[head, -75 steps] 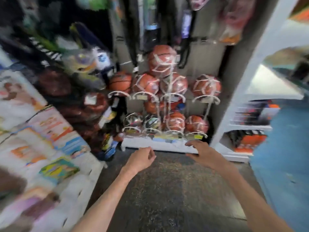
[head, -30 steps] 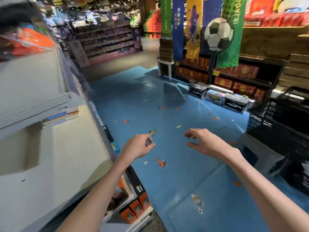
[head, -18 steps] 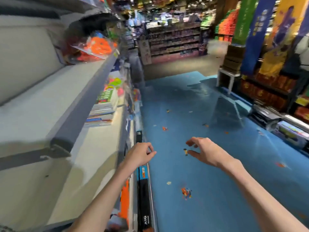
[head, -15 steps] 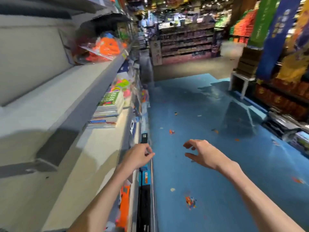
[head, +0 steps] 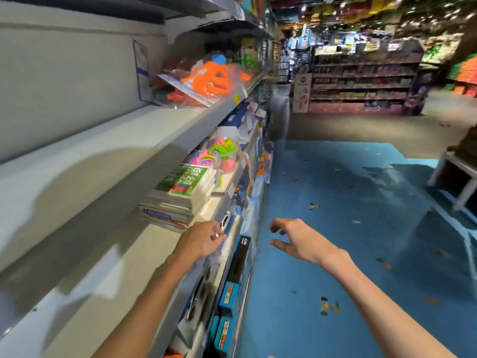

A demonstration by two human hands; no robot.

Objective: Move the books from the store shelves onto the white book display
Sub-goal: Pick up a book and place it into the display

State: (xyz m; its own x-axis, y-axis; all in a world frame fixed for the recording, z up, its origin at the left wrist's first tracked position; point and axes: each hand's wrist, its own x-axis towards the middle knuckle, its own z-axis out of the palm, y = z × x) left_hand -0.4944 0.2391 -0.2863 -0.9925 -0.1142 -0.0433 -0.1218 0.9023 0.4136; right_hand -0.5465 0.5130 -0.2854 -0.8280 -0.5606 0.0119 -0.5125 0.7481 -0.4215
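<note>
A stack of flat books [head: 180,196], the top one with a green cover, lies on a pale store shelf [head: 144,244] on my left. My left hand [head: 204,239] hovers just in front of the stack near the shelf edge, fingers loosely curled, holding nothing. Over the blue floor my right hand [head: 296,239] hangs in the air, fingers relaxed and spread, with nothing in it. The white book display is not in view.
Bright plastic toys [head: 219,153] sit behind the books; orange packaged toys [head: 206,78] lie on the shelf above. Blue and black boxes [head: 229,293] fill the lower shelf. A blue floor mat [head: 348,228] stretches ahead, a white table [head: 454,177] at right, stocked shelves [head: 361,83] far off.
My view has turned from the basketball rack to the aisle and along the shelves. The book stack has come closer, and my left hand has moved up near it. Both hands stay without a load.
</note>
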